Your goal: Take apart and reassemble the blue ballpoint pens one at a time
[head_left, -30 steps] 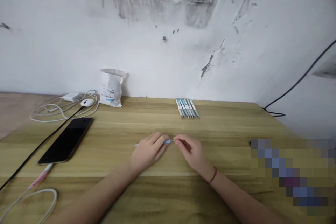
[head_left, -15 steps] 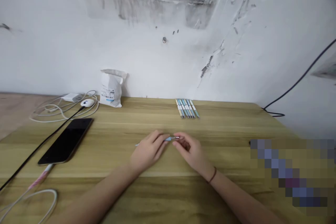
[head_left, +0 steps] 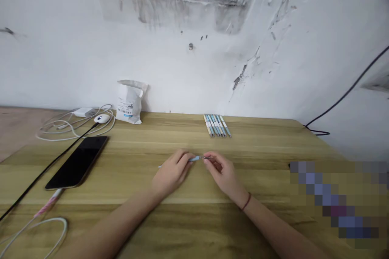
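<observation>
My left hand [head_left: 172, 170] is closed around a light blue pen barrel [head_left: 194, 158], which lies nearly level and points right; its back end shows beyond the hand on the left. Between the thumb and fingertips of my right hand [head_left: 221, 172] is a small silvery pen tip [head_left: 207, 157]. A narrow gap separates this tip from the barrel's front end; whether something thin bridges it, I cannot tell. Farther back on the table lies a row of several pens [head_left: 216, 125] in pale blue, cream and white, side by side.
On the wooden table [head_left: 261, 145], a black phone [head_left: 77, 162] with a plugged-in cable lies at left. Behind it are a white charger [head_left: 84, 112], coiled cables and a white packet [head_left: 129, 103] near the wall. A pixelated patch [head_left: 337, 206] covers the right side.
My right hand has drawn the silvery tip slightly right, off the barrel's front end, so a gap now shows. My left hand stays almost in place.
</observation>
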### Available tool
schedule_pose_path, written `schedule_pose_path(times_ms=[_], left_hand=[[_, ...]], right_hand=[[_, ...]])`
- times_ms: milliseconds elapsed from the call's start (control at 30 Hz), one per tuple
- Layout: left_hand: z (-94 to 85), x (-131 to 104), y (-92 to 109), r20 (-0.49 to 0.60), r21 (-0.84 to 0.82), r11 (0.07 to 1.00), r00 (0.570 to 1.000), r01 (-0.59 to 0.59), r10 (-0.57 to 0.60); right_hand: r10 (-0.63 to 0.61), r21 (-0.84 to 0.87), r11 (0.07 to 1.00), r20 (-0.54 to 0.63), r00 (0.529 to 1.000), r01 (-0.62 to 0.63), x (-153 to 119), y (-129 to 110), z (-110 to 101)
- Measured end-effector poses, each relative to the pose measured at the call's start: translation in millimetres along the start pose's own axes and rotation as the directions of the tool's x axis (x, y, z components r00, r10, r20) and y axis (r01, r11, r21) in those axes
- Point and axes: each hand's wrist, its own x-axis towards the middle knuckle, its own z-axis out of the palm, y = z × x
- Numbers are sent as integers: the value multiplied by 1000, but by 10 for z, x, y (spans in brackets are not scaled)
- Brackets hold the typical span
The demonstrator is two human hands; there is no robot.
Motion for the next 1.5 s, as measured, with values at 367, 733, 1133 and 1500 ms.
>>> schedule_pose_path(times_ms=[367, 733, 1133, 1500], left_hand=[[-34, -19, 11, 25, 37, 997, 997, -71, 70], [0, -33, -14, -26, 132, 973, 981, -188, 193], [7, -36, -36, -13, 157, 966, 977, -206, 211], [-1, -37, -33, -11, 166, 962, 975, -217, 222]], right_hand=[[-49, -77, 996, 50, 998, 53, 5, -3, -12], [-135, -244, 958, 92, 987, 153, -7, -67, -39], [-260, -303, 902, 191, 947, 309, 12, -81, -77], [-282, -517, 776, 227, 932, 361, -10, -104, -93]])
